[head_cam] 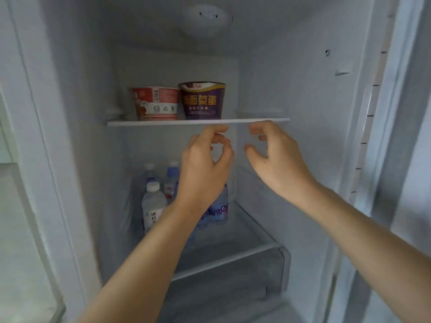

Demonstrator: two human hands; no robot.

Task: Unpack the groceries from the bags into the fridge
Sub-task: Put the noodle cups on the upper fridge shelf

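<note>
Purple noodle cup and red noodle cup stand touching on upper shelf. Likely light, thin-walled, crushable: take round the sides. Left hand, right hand: grips loosely curled, empty.

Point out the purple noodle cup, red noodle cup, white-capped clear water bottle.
purple noodle cup (202, 102): head view, front label.
red noodle cup (155, 103): head view, side wall.
white-capped clear water bottle (152, 201): head view, upper body.
</note>
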